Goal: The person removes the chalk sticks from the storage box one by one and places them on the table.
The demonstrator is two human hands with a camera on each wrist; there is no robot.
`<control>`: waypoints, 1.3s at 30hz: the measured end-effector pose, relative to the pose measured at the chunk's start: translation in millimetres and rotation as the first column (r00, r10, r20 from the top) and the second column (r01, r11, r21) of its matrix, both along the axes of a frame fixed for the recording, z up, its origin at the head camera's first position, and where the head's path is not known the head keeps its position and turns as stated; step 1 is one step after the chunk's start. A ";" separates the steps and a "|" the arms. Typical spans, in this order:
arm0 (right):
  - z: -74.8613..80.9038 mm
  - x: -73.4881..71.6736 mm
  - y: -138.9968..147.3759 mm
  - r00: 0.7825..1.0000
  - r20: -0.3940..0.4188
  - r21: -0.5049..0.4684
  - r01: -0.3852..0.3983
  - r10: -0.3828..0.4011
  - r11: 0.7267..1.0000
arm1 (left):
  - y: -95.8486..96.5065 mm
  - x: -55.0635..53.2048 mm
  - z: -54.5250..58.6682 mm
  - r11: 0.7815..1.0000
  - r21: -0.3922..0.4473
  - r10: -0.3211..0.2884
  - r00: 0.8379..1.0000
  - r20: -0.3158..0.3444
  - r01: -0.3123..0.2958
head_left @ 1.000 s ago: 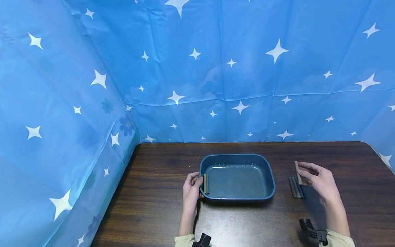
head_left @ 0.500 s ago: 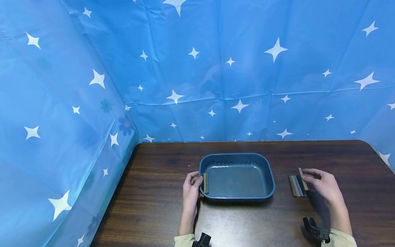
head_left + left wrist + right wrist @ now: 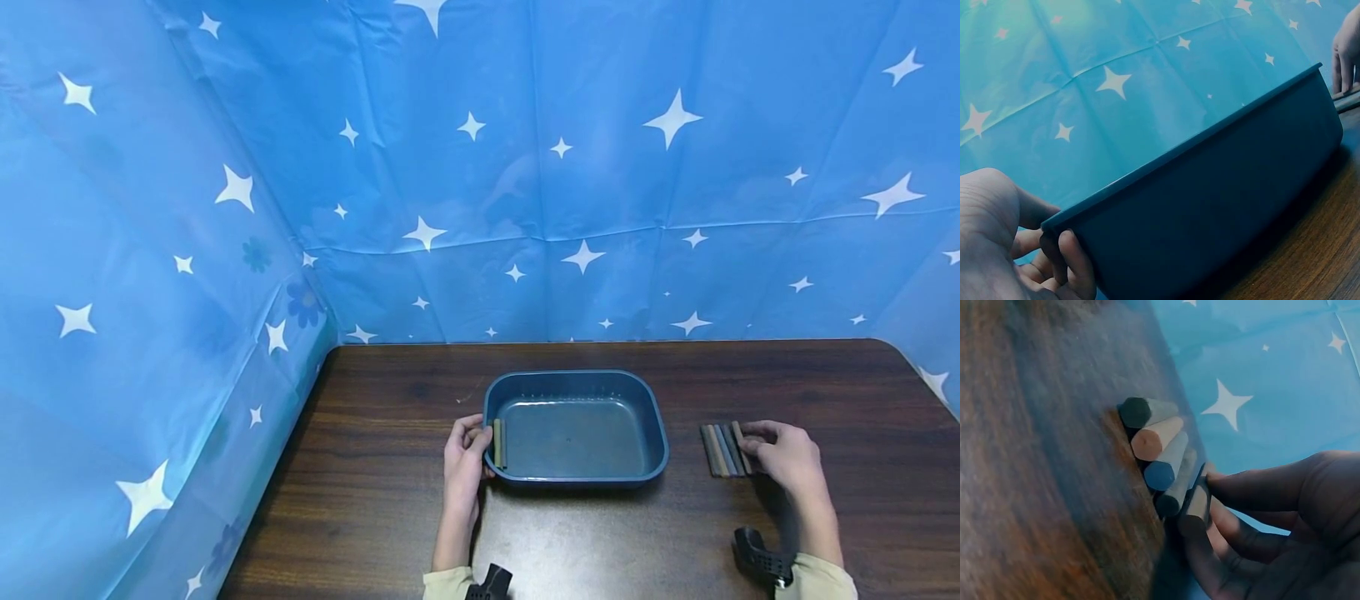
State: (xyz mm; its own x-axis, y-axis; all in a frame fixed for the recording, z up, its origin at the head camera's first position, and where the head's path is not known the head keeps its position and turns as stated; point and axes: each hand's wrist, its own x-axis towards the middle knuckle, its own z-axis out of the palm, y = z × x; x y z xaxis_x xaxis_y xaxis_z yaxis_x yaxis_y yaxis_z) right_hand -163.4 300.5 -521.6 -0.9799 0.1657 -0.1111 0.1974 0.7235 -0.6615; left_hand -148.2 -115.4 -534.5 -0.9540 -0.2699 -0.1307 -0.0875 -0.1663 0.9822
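Note:
My left hand [image 3: 462, 460] grips the left rim of a blue plastic tray [image 3: 663, 433], thumb over the edge and fingers outside. Inside, along that left wall, lie a yellowish stick [image 3: 497, 443] and a greyer one. My right hand [image 3: 787, 454] pinches a slim tan stick [image 3: 1195, 512] between thumb and fingers. It stands at the right end of a row of hexagonal, crayon-like sticks on the table, right of the tray. In the right wrist view their ends show dark green [image 3: 1135, 412], tan [image 3: 1147, 444], blue [image 3: 1160, 475] and dark teal [image 3: 1167, 504].
Dark wood-grain table [image 3: 390, 467] lies under everything. A blue cloth with white stars [image 3: 480, 183] rises along its back edge and left side. Each wrist wears a black camera mount [image 3: 761, 557].
My right hand has brought the tan stick down and rightward, from above the row to its right end. The left hand keeps its hold on the tray rim.

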 end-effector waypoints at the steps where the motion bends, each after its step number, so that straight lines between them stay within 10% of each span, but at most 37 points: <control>1: -1.1 -0.3 0.2 1.000 -0.005 0.008 -0.002 0.002 1.000 | 0.1 -0.1 0.1 1.000 0.000 0.000 1.000 -0.001 0.000; 39: 19.1 5.1 -8.1 0.987 -0.132 -0.023 0.087 -0.089 0.996 | 0.3 0.8 -0.4 1.000 0.006 -0.004 1.000 -0.002 0.004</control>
